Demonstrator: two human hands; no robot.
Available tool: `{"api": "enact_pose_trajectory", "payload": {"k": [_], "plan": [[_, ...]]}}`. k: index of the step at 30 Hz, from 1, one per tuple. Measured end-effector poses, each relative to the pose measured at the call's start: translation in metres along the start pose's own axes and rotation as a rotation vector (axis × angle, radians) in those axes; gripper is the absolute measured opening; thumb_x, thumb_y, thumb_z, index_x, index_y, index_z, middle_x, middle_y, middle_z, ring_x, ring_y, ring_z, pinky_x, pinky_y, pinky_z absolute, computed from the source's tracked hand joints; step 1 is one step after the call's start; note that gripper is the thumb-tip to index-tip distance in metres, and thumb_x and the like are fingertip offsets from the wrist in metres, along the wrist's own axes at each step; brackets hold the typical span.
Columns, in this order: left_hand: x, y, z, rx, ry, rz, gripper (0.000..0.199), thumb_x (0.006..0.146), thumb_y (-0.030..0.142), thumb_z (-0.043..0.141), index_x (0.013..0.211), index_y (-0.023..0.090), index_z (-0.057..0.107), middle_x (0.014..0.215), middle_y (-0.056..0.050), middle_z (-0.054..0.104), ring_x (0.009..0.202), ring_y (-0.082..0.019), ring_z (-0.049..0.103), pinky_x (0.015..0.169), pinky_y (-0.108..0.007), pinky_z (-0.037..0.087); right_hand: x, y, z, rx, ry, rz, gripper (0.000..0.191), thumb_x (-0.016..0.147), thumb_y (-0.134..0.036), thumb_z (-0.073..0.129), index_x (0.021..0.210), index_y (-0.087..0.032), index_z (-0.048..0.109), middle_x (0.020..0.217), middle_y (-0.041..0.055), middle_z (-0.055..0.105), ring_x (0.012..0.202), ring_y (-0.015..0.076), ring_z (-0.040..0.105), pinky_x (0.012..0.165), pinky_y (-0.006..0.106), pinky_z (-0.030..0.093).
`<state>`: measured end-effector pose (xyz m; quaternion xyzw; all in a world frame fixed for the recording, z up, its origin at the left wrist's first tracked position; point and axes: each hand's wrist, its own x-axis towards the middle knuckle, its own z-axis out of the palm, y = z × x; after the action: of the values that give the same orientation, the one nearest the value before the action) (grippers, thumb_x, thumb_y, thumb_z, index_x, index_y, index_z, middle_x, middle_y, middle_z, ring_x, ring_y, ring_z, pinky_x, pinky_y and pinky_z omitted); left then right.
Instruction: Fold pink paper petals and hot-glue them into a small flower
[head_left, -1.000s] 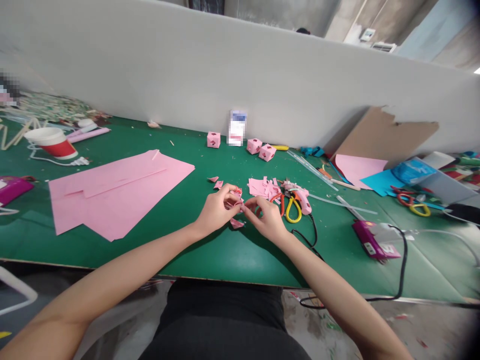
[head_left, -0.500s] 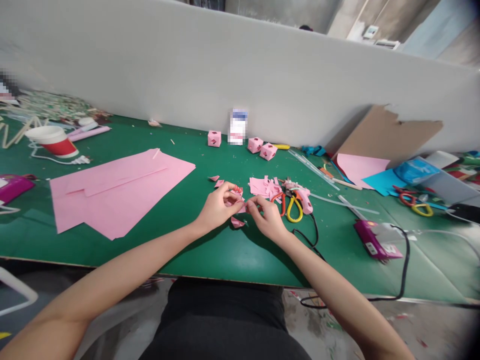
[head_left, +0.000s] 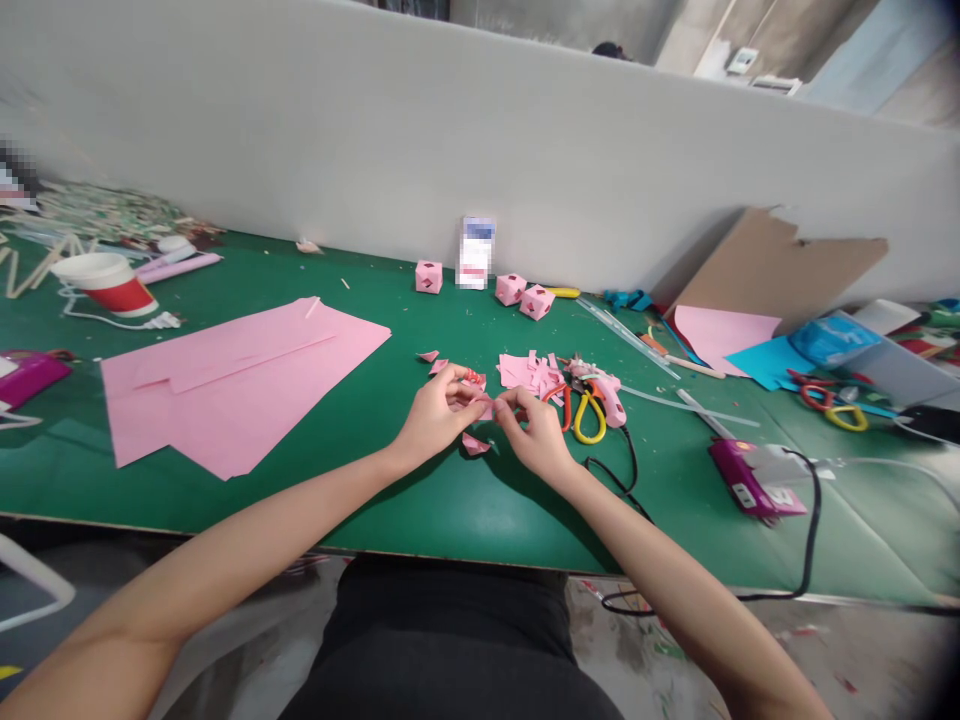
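Observation:
My left hand (head_left: 442,412) and my right hand (head_left: 529,428) meet over the middle of the green table, fingertips pinched close together. A small piece of pink paper (head_left: 485,407) shows between them, gripped by the left fingers and touched by the right fingertips. Small folded pink pieces lie around my left hand, one of them (head_left: 475,444) just below the fingertips. Beyond my right hand lies a pile of cut pink strips (head_left: 527,372), beside pliers with yellow and red handles (head_left: 590,420) and a pink glue gun (head_left: 610,400).
Three pink paper cubes (head_left: 429,277) stand near the grey partition (head_left: 337,130). Large pink sheets (head_left: 247,390) cover the left, with a paper cup (head_left: 112,285) behind. On the right are a purple power strip (head_left: 742,475), a black cable (head_left: 812,530) and cardboard (head_left: 780,265).
My right fingertips have shifted very slightly away from the left ones, so a little more of the pink piece shows. Nothing else on the table has visibly moved.

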<state>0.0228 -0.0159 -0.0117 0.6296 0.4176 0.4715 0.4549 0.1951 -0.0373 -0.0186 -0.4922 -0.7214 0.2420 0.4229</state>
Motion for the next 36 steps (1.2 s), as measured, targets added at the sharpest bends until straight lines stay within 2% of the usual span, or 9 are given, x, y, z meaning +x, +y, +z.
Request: {"api": "enact_pose_trajectory", "payload": {"k": [4,10,19,25,28,31,36], "plan": [[0.0011,-0.0004,-0.0015,-0.051,-0.024,-0.061,0.036,0.074,0.026,0.076,0.1,0.019,0.051,0.086,-0.004,0.074,0.082,-0.02,0.073,0.08,-0.034,0.058,0.0006,0.0005,0.0,0.012,-0.021,0.019,0.023,0.096,-0.037,0.047,0.086,-0.02,0.059,0.075,0.0023,0.065,0.066,0.0154,0.061,0.058,0.025,0.045],[0.0023,-0.0007,-0.0041,-0.025,-0.024,-0.096,0.038,0.073,0.025,0.077,0.101,0.018,0.051,0.088,-0.007,0.075,0.086,-0.022,0.074,0.083,-0.037,0.057,0.0,-0.0002,-0.0012,-0.127,-0.052,-0.078,0.017,0.093,-0.033,0.053,0.087,-0.02,0.063,0.074,0.0005,0.067,0.058,0.0123,0.057,0.057,0.023,0.042],[0.0025,0.0009,-0.0043,0.003,-0.023,-0.094,0.04,0.073,0.025,0.077,0.102,0.018,0.052,0.089,-0.008,0.076,0.086,-0.023,0.074,0.084,-0.039,0.058,-0.0013,-0.0013,-0.0005,-0.166,-0.01,-0.052,0.02,0.092,-0.033,0.053,0.08,-0.02,0.062,0.069,-0.0008,0.065,0.055,0.0112,0.055,0.055,0.022,0.04],[0.0013,-0.002,-0.0052,0.083,-0.036,-0.015,0.035,0.078,0.02,0.072,0.106,0.019,0.051,0.09,-0.007,0.076,0.085,-0.022,0.075,0.08,-0.036,0.06,0.0,0.0018,0.0005,-0.22,-0.042,-0.04,0.022,0.092,-0.038,0.056,0.092,-0.02,0.07,0.077,0.0009,0.072,0.059,0.0127,0.06,0.058,0.023,0.042],[0.0003,-0.0039,-0.0037,0.164,-0.024,0.07,0.038,0.08,0.014,0.067,0.114,0.02,0.05,0.106,-0.009,0.074,0.081,-0.017,0.074,0.074,-0.03,0.061,0.0002,0.0018,0.0033,-0.182,-0.042,0.004,0.022,0.092,-0.035,0.056,0.098,-0.021,0.072,0.078,0.0013,0.074,0.059,0.0138,0.063,0.058,0.024,0.044],[-0.0006,-0.0059,-0.0014,0.243,0.003,0.181,0.041,0.08,0.01,0.064,0.117,0.02,0.051,0.122,-0.01,0.068,0.077,-0.013,0.072,0.068,-0.025,0.061,0.0001,0.0004,0.0061,-0.125,-0.025,0.046,0.021,0.091,-0.032,0.055,0.095,-0.021,0.073,0.077,0.0014,0.075,0.062,0.015,0.065,0.059,0.024,0.046],[-0.0029,-0.0051,0.0008,0.263,-0.016,0.22,0.033,0.08,0.01,0.064,0.11,0.018,0.056,0.104,-0.007,0.072,0.084,-0.016,0.073,0.074,-0.027,0.061,0.0008,-0.0014,0.0066,-0.074,0.02,0.071,0.02,0.088,-0.034,0.057,0.08,-0.019,0.067,0.068,0.0001,0.07,0.059,0.0141,0.061,0.056,0.024,0.044]]}}
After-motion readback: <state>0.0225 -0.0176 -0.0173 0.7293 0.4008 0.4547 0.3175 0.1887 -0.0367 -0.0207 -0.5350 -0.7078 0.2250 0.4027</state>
